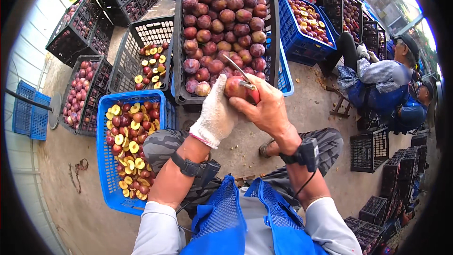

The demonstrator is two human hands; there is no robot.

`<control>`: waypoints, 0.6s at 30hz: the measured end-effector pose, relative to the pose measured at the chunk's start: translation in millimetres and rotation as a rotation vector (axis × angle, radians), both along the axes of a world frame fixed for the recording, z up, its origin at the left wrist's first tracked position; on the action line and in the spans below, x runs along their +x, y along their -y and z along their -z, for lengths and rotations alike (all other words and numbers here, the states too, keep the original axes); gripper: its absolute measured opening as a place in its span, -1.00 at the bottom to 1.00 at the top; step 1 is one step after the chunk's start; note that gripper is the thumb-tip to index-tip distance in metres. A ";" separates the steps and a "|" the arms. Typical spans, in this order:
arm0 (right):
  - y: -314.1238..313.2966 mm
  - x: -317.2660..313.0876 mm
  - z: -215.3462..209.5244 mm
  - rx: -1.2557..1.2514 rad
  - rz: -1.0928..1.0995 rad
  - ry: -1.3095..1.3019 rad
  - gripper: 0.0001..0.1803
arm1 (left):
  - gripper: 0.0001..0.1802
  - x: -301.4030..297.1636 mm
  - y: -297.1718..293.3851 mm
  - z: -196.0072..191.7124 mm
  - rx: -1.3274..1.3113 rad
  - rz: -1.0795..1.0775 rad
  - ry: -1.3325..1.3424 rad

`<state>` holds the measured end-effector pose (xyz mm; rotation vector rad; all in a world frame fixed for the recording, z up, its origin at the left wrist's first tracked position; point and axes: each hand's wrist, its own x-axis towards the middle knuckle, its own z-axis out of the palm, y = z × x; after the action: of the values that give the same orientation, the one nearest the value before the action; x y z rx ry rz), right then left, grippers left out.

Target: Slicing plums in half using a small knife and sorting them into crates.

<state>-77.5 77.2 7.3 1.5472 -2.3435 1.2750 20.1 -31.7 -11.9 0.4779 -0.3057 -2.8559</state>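
My left hand, in a white knit glove, is closed around a red plum from its left side. My bare right hand grips a knife with a red handle; its thin metal blade points up and left, and the thumb rests against the plum. Whether the edge is in the fruit I cannot tell. Both hands are over the near edge of a black crate full of whole plums. A blue crate with halved, yellow-fleshed plums stands by my left knee.
A black crate with some cut plums and another of whole plums stand at left. At right is a blue crate of cut plums. Two co-workers sit far right, near an empty black crate. Stacked crates line both sides.
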 end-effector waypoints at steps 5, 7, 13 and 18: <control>-6.0 -7.0 -1.0 0.053 0.030 0.864 -0.66 | -0.66 -4.3 10.8 35.7 -1.349 -0.186 0.250; -6.6 -2.9 4.2 0.075 0.071 1.010 -0.62 | -0.74 0.4 9.2 22.0 -2.060 -0.389 0.253; 23.3 29.2 30.6 -0.337 0.206 1.301 -0.61 | -0.77 0.2 8.4 6.6 -1.899 -0.720 0.445; 43.9 28.0 1.2 -0.134 0.177 0.518 -0.69 | -0.83 -13.2 8.8 27.9 -1.713 -1.041 0.345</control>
<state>-49.5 33.3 6.1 1.0325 -2.5254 1.9199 6.9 -40.5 -39.8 0.4417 -1.6283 -0.8489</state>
